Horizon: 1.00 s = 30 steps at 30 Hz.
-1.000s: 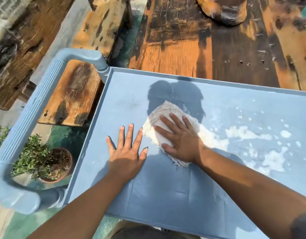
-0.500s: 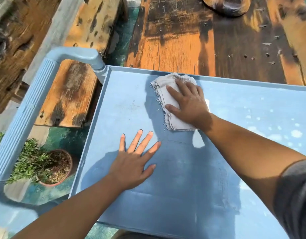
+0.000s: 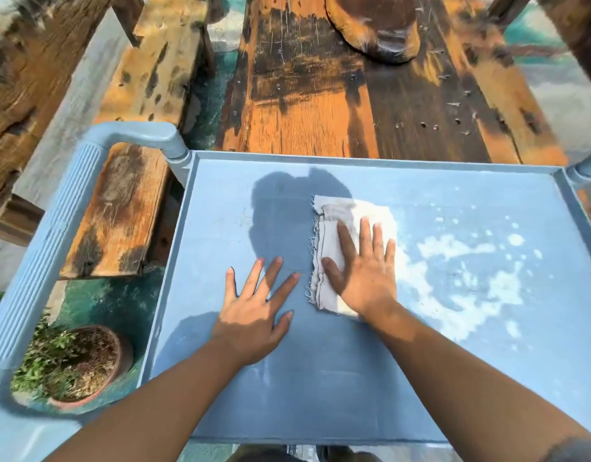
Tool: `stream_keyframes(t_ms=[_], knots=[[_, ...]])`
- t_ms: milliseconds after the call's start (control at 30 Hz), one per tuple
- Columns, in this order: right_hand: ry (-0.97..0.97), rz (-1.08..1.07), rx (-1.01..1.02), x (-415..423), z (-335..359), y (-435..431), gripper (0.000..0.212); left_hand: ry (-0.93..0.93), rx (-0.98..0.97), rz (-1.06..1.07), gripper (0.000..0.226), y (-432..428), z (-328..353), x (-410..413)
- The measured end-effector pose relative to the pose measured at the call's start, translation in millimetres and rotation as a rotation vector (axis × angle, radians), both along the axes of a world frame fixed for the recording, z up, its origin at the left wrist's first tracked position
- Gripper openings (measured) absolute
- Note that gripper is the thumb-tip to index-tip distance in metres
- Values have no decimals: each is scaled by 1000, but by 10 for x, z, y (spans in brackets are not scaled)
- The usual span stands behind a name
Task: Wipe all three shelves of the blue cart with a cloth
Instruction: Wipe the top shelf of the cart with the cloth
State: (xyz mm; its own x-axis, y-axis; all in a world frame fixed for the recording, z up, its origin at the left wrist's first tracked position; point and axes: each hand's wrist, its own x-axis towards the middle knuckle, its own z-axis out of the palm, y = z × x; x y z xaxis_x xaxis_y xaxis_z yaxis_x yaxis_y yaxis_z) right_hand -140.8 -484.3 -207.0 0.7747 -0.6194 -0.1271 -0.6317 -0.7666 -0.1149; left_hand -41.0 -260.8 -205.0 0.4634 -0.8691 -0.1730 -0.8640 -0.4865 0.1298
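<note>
The blue cart's top shelf (image 3: 220,201) fills the middle of the head view. A folded off-white cloth (image 3: 334,221) with a frayed left edge lies flat on it, near the centre. My right hand (image 3: 364,271) presses palm down on the cloth's near half, fingers spread. My left hand (image 3: 257,308) rests flat on the bare shelf just left of the cloth, fingers apart, holding nothing. White soapy patches (image 3: 454,261) cover the shelf to the right of the cloth. The two lower shelves are hidden under the top one.
The cart's ribbed blue handle (image 3: 44,261) runs down the left side. A worn wooden table (image 3: 320,111) stands beyond the cart and a wooden bench (image 3: 120,208) to its left. A potted plant (image 3: 74,365) sits on the green floor at lower left.
My right hand has pulled the cloth back from the shelf's far edge toward the centre and slightly right. My left hand has stayed flat on the shelf.
</note>
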Motion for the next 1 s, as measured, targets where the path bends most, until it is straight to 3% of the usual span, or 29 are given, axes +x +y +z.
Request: stream_keyframes(t_ms=[300, 434, 634, 767, 868, 1001], knots=[[-113, 113, 13, -1150, -46, 688, 80, -32, 74, 31, 63, -34, -6, -13], [-53, 235, 45, -1524, -18, 788, 86, -19, 116, 66, 62, -62, 32, -45], [46, 453, 87, -1745, 74, 561, 89, 99, 239, 433, 58, -459, 142, -426], [45, 594, 107, -1966, 70, 273, 87, 207, 17, 782, 64, -925, 273, -1003], [-30, 711, 110, -2139, 70, -31, 83, 171, -163, 747, 56, -827, 192, -1218], [-54, 806, 84, -2342, 86, -364, 81, 112, -164, 664, 53, -712, 122, -1278]])
